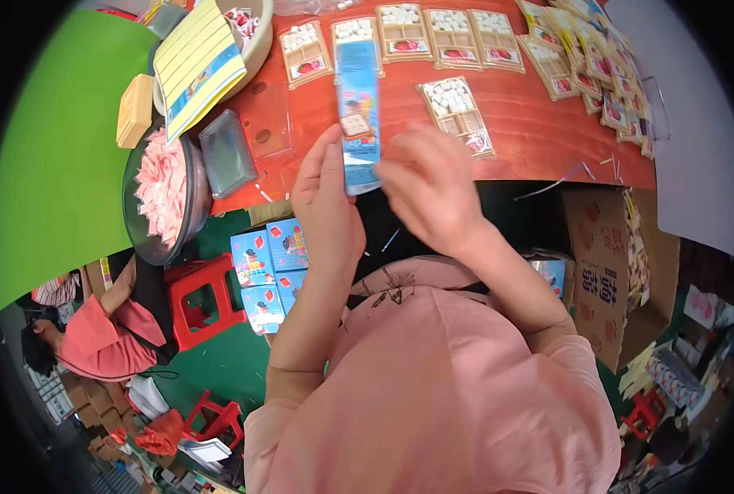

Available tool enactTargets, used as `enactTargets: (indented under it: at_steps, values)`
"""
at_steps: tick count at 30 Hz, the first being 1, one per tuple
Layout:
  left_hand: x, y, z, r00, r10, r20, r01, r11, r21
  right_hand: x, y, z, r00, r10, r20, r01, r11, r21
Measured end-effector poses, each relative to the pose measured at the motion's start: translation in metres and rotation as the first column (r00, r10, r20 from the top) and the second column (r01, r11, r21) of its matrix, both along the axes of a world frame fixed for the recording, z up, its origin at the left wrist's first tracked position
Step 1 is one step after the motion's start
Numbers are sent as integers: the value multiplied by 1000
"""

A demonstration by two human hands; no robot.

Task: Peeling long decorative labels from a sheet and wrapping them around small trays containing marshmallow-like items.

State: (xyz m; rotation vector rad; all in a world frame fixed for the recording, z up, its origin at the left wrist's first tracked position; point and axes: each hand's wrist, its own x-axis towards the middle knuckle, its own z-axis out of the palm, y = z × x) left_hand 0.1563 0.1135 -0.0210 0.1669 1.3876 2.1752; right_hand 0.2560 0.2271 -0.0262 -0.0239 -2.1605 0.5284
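So there's a big reddish desk [515, 132] with rows of little compartment trays [457, 111] full of white pieces, plus a dark bowl [198, 193] of pink packets off to the left. Both hands hold one long blue box [358, 115] up over the desk's near edge. Its long axis runs away from the person, nearly upright in view. The left hand [326, 202] is flat along its left side, fingers pressed together; the right hand [433, 185] is blurry but pinches the lower right edge. Both are about equally close.
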Motion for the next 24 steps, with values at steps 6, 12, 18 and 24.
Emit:
enactTargets:
  at_steps: [6, 12, 18, 24]
  values:
    - [5, 3, 7, 977, -214, -8, 214, 977, -15, 27, 42, -15, 982, -134, 134, 185, 843, -506]
    - [4, 18, -29, 972, -208, 106, 207, 978, 19, 1, 11, -37, 984, 110, 144, 2, 786, -618]
    - [14, -9, -27, 994, -69, 81, 70, 998, -7, 3, -5, -30, 944, 209, 256, -88, 906, -415]
    - [-8, -40, -8, 988, 74, -136, -86, 993, -82, -5, -4, -39, 977, 169, 126, -15, 652, -758]
